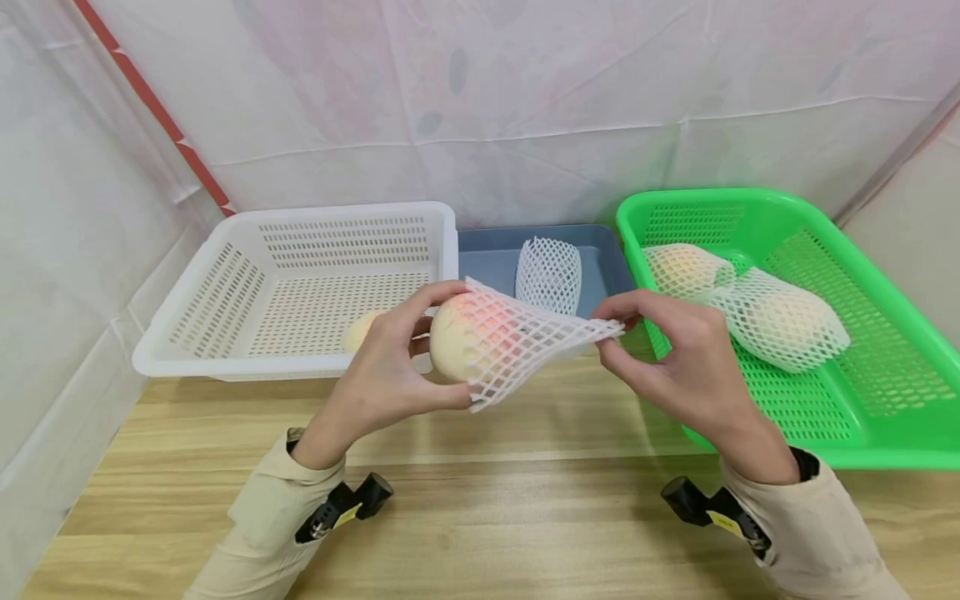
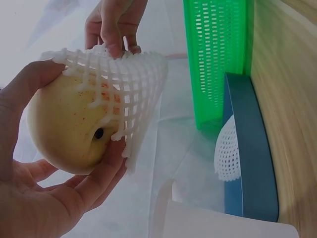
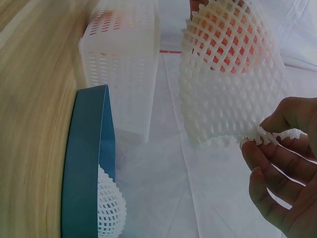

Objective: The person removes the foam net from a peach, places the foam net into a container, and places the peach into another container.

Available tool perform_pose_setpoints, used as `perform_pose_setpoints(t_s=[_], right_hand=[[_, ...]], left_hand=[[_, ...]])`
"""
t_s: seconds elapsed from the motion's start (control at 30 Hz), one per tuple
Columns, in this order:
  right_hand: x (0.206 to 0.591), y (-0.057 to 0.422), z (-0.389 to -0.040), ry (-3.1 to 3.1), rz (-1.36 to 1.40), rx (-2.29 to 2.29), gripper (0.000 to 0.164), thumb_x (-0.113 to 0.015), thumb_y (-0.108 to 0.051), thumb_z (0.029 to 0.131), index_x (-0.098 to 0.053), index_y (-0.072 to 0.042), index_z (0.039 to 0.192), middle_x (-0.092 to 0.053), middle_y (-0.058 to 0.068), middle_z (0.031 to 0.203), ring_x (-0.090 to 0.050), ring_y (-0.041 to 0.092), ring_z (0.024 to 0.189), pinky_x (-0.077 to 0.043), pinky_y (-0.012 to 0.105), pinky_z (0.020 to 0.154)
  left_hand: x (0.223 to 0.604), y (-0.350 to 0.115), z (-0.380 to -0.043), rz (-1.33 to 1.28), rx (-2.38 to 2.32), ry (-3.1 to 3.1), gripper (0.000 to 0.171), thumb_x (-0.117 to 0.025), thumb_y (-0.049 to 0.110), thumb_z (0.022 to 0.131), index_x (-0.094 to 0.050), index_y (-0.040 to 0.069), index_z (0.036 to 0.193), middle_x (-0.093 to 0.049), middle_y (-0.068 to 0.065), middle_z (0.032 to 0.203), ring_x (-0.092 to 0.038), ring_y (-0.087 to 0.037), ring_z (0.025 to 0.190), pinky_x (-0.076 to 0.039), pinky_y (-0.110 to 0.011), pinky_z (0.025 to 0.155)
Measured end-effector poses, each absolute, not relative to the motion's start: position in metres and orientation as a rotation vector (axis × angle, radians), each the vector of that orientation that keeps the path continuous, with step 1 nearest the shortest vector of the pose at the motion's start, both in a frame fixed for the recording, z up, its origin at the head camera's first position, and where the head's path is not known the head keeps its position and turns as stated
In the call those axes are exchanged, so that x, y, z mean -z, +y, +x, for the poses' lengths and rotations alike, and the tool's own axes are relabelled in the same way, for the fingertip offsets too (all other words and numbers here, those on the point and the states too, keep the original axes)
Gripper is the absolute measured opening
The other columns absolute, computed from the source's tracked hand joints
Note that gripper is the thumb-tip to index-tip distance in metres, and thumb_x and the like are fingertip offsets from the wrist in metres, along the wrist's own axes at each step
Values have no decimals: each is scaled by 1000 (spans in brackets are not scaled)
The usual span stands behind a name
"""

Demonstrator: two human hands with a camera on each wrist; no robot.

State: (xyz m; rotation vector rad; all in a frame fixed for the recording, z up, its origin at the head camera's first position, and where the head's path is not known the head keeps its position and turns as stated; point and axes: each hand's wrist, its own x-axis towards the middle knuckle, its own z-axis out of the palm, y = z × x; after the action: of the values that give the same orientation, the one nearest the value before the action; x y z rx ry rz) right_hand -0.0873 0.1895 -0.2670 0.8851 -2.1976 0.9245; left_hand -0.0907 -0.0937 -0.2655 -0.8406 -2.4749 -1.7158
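Observation:
My left hand (image 1: 390, 362) grips a pale yellow, red-blushed peach (image 1: 450, 340), thumb and fingers also holding the near edge of a white foam fruit net (image 1: 517, 346). The net covers part of the peach; the rest of the fruit is bare, with a dark spot showing in the left wrist view. My right hand (image 3: 287, 163) pinches the other end of the net, drawing it out to a narrow point in the head view. Another foam net (image 1: 549, 275) lies in the blue-grey tray (image 1: 600, 250) behind the hands.
A white basket (image 1: 300, 367) on the left holds a yellow fruit (image 1: 360, 332), partly hidden by my left hand. On the right, a green basket (image 1: 900, 300) contains netted fruits (image 1: 787, 321). Everything stands on a wooden table (image 1: 487, 517) before a pale cloth backdrop (image 1: 525, 100).

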Motion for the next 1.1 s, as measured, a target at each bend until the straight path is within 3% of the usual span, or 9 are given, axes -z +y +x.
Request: perform_pose_setpoints(t_s=[0.7, 1.1], right_hand=[[269, 197, -90, -2250, 788, -935, 14, -66, -4, 76, -68, 0, 89, -70, 5, 83, -56, 0, 73, -44, 12, 69], [277, 190, -97, -2194, 577, -816, 16, -62, 1, 75, -67, 2, 90, -68, 9, 77, -59, 17, 58, -43, 10, 63]], left_hand=[[259, -101, -91, -799, 1658, -2467, 79, -91, 15, 61, -53, 20, 131, -58, 6, 124, -62, -13, 99, -55, -28, 82], [254, -110, -91, -679, 1642, -2514, 79, -92, 16, 61, -54, 22, 130, -56, 8, 123, -64, -14, 96, -56, -33, 81]])
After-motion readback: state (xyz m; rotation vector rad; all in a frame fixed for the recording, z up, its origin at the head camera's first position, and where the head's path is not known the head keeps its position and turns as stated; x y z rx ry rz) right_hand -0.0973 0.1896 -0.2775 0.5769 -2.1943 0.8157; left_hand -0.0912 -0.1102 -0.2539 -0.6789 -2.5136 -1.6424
